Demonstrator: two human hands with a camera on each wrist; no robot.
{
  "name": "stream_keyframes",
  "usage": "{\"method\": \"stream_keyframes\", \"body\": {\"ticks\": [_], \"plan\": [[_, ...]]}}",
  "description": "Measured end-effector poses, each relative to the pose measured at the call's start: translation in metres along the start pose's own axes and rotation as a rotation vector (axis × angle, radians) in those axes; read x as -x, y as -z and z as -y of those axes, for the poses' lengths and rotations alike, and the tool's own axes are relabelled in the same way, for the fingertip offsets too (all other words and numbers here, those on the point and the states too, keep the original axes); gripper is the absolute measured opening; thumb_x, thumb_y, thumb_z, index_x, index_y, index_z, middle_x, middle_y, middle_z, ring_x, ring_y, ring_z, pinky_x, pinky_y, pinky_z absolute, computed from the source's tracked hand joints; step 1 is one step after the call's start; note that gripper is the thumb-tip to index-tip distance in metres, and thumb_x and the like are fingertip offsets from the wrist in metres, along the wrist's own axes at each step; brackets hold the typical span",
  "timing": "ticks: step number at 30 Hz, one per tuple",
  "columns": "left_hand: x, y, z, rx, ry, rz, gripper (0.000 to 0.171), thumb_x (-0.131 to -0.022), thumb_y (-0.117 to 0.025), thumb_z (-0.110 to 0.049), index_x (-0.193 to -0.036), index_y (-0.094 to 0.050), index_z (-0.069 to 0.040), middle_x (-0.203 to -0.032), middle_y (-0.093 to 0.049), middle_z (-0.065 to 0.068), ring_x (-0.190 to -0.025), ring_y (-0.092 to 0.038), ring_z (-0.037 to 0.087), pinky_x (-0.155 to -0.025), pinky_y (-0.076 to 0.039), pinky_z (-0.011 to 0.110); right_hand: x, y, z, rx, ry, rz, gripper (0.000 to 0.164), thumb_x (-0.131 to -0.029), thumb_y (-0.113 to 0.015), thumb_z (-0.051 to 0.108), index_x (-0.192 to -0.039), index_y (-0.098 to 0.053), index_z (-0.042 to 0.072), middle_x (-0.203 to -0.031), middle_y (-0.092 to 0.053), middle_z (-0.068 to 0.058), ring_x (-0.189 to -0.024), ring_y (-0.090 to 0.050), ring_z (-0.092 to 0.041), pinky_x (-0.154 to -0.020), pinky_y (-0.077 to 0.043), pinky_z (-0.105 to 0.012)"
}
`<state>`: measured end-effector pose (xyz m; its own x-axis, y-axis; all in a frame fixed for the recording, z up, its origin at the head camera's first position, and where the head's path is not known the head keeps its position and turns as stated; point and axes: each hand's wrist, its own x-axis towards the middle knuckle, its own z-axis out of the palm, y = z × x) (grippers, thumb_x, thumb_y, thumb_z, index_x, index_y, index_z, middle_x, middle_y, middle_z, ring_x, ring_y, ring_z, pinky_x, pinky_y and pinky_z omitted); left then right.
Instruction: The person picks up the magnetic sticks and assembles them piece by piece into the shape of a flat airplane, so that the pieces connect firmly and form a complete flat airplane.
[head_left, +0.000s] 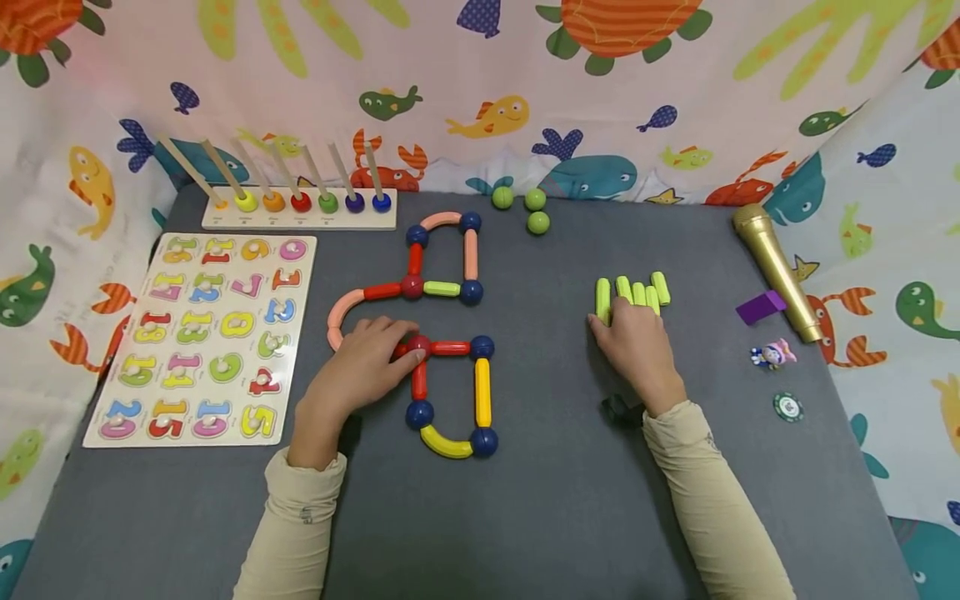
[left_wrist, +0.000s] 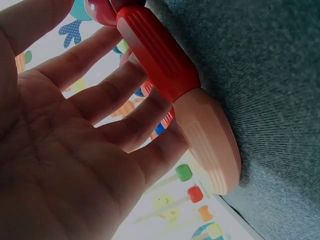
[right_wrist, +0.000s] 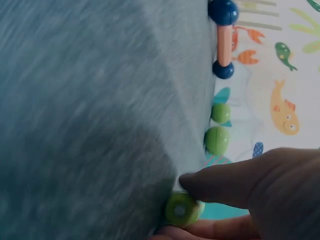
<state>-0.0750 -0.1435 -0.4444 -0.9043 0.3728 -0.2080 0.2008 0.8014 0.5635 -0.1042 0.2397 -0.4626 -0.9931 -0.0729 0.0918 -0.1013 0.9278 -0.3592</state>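
Observation:
My left hand (head_left: pixel 363 362) lies over the left side of a magnetic rod-and-ball figure. Its thumb and index finger straddle a red rod beside a red ball (head_left: pixel 420 344). In the left wrist view, its nearly straight fingers reach behind the red rod (left_wrist: pixel 157 55) and a curved peach rod (left_wrist: pixel 207 140) joined to it. At the right, my right hand (head_left: pixel 633 350) pinches the leftmost of several short lime-green rods (head_left: pixel 603 296) between thumb and index finger. One round end of that green rod (right_wrist: pixel 182 209) shows between the fingertips in the right wrist view.
A number puzzle board (head_left: pixel 202 342) lies at the left, below a peg stand (head_left: pixel 300 218). Three green balls (head_left: pixel 537 222) sit at the back. Along the right are a gold microphone (head_left: pixel 776 271), purple block (head_left: pixel 761 307), small figurine (head_left: pixel 772 354) and poker chip (head_left: pixel 788 407).

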Motion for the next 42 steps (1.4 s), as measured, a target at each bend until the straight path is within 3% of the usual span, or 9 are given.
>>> {"method": "stream_keyframes", "body": {"ticks": [6, 12, 16, 24, 27, 31, 34, 37, 42], "plan": [[0.000, -0.002, 0.003, 0.005, 0.000, -0.006, 0.047, -0.108, -0.066, -0.032, -0.144, -0.064, -0.002, -0.141, -0.062, 0.023, -0.126, -0.052, 0.045, -0.107, -0.043, 0.061, -0.011, -0.003, 0.009, -0.132, 0.129, 0.105, 0.013, -0.100, -0.072, 0.007, -0.098, -0.070, -0.006, -0.077, -0.061, -0.013, -0.068, -0.056, -0.030, -0.064, -0.044, -0.045], [-0.001, -0.002, 0.005, -0.010, -0.006, -0.015, 0.046, -0.108, -0.066, -0.032, -0.142, -0.066, -0.001, -0.139, -0.063, 0.021, -0.125, -0.053, 0.044, -0.108, -0.043, 0.060, -0.021, -0.010, 0.029, -0.204, 0.281, 0.161, 0.019, -0.101, -0.074, 0.007, -0.117, -0.073, -0.004, -0.097, -0.065, -0.019, -0.082, -0.059, -0.032, -0.071, -0.049, -0.047], [-0.002, -0.002, 0.004, -0.014, -0.011, -0.016, 0.046, -0.107, -0.067, -0.031, -0.142, -0.066, -0.001, -0.139, -0.063, 0.022, -0.126, -0.053, 0.044, -0.109, -0.043, 0.059, -0.030, -0.015, 0.045, -0.183, 0.307, 0.168, 0.021, -0.103, -0.073, 0.009, -0.120, -0.074, -0.002, -0.104, -0.066, -0.020, -0.086, -0.060, -0.032, -0.075, -0.052, -0.048], [-0.002, -0.003, 0.006, -0.017, -0.014, -0.020, 0.044, -0.107, -0.067, -0.030, -0.142, -0.067, -0.003, -0.139, -0.063, 0.021, -0.127, -0.053, 0.044, -0.110, -0.042, 0.059, -0.042, -0.019, 0.061, -0.136, 0.330, 0.179, 0.020, -0.103, -0.071, 0.007, -0.121, -0.072, -0.002, -0.101, -0.060, -0.019, -0.081, -0.055, -0.031, -0.072, -0.050, -0.046], [-0.001, -0.003, 0.007, -0.021, -0.012, -0.024, 0.044, -0.107, -0.067, -0.031, -0.142, -0.067, -0.003, -0.140, -0.063, 0.021, -0.128, -0.052, 0.044, -0.110, -0.042, 0.059, -0.042, -0.019, 0.058, -0.156, 0.307, 0.181, 0.023, -0.104, -0.071, 0.009, -0.124, -0.071, -0.003, -0.105, -0.060, -0.020, -0.084, -0.056, -0.032, -0.074, -0.050, -0.047], [-0.001, -0.004, 0.007, -0.020, -0.020, -0.027, 0.044, -0.107, -0.067, -0.031, -0.142, -0.067, -0.003, -0.139, -0.063, 0.021, -0.128, -0.052, 0.044, -0.110, -0.041, 0.060, -0.033, -0.012, 0.038, -0.152, 0.224, 0.133, 0.026, -0.104, -0.071, 0.010, -0.125, -0.070, -0.004, -0.112, -0.061, -0.023, -0.090, -0.061, -0.036, -0.079, -0.051, -0.051], [-0.001, -0.005, 0.008, -0.016, -0.023, -0.033, 0.044, -0.107, -0.067, -0.031, -0.141, -0.068, -0.003, -0.138, -0.063, 0.021, -0.128, -0.052, 0.044, -0.110, -0.041, 0.061, -0.021, -0.003, 0.020, -0.076, 0.136, 0.021, 0.021, -0.103, -0.071, 0.010, -0.116, -0.069, -0.006, -0.108, -0.062, -0.027, -0.087, -0.064, -0.041, -0.076, -0.053, -0.057], [-0.001, -0.004, 0.008, -0.015, -0.025, -0.037, 0.043, -0.107, -0.067, -0.031, -0.140, -0.068, -0.003, -0.137, -0.063, 0.021, -0.128, -0.052, 0.044, -0.109, -0.041, 0.061, -0.008, 0.005, 0.004, 0.046, 0.038, -0.077, 0.019, -0.101, -0.072, 0.010, -0.102, -0.065, -0.008, -0.096, -0.061, -0.029, -0.074, -0.064, -0.048, -0.064, -0.053, -0.064], [-0.002, -0.006, 0.010, -0.012, -0.031, -0.037, 0.041, -0.107, -0.067, -0.029, -0.139, -0.069, -0.003, -0.136, -0.064, 0.021, -0.126, -0.052, 0.044, -0.109, -0.041, 0.061, 0.005, 0.010, -0.011, 0.143, -0.062, -0.097, 0.025, -0.099, -0.071, 0.009, -0.102, -0.059, -0.013, -0.088, -0.056, -0.033, -0.066, -0.062, -0.058, -0.056, -0.049, -0.071]]}}
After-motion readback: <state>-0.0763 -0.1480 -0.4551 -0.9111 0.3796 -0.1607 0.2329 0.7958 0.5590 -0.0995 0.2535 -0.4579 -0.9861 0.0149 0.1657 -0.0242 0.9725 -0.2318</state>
